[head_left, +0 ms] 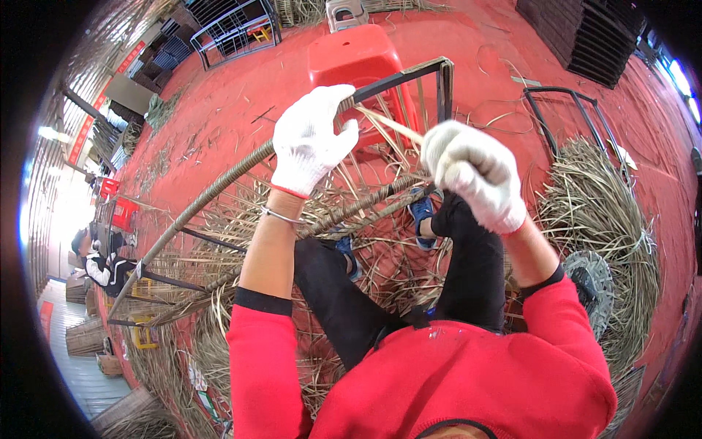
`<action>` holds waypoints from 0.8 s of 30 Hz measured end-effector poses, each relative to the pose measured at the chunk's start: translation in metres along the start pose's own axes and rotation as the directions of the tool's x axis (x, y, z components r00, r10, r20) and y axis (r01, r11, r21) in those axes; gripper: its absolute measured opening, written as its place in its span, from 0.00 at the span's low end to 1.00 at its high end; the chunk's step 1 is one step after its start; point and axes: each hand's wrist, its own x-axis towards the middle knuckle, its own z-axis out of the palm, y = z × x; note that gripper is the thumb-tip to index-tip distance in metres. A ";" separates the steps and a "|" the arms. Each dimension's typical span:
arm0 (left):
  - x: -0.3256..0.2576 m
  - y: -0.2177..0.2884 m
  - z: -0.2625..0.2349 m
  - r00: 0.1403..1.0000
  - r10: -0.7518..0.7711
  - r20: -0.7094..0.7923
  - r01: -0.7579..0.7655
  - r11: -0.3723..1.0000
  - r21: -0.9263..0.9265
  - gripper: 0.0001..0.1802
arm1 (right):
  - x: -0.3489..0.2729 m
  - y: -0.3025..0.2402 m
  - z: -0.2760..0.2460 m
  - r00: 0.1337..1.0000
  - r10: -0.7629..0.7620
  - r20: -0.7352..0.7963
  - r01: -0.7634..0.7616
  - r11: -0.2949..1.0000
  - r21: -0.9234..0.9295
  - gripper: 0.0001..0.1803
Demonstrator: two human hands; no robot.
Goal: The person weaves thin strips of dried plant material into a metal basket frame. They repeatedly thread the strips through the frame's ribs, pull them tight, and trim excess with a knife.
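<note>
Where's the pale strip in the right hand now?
In the head view, upper middle: the pale strip runs leftward from the right hand toward the frame's black bar, just right of the left hand.

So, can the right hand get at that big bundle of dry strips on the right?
Probably yes: nothing seems to stand between the right hand and the bundle, though that hand holds a pale strip.

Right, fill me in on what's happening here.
A seated person in white gloves is working on a dark frame partly wound with strips. The left hand is on the wound bar, near where dark bar shows; the right hand grips a pale strip. A bundle of strips lies to the right.
</note>
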 end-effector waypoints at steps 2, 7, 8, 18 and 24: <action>-0.002 0.000 -0.006 0.998 0.017 0.054 -0.018 1.000 0.025 0.25 | 0.023 -0.012 -0.003 0.996 -0.085 0.038 0.085 0.996 -0.011 0.18; -0.006 -0.004 -0.011 0.991 -0.053 0.124 0.050 0.998 0.029 0.32 | 0.075 -0.028 -0.002 0.988 -0.152 0.004 0.152 0.985 -0.076 0.14; -0.006 -0.006 -0.011 0.992 -0.052 0.116 0.056 0.998 -0.030 0.32 | 0.082 -0.035 -0.009 0.998 -0.062 -0.004 0.059 0.969 -0.239 0.17; -0.008 0.012 0.012 0.985 -0.042 -0.165 0.063 0.990 0.127 0.28 | 0.252 0.095 -0.008 0.995 -0.020 0.097 0.049 0.952 -0.302 0.06; -0.007 0.004 0.023 0.965 -0.030 -0.259 0.062 0.991 0.116 0.27 | 0.228 0.079 0.002 0.990 0.109 -0.084 -0.087 0.968 0.235 0.08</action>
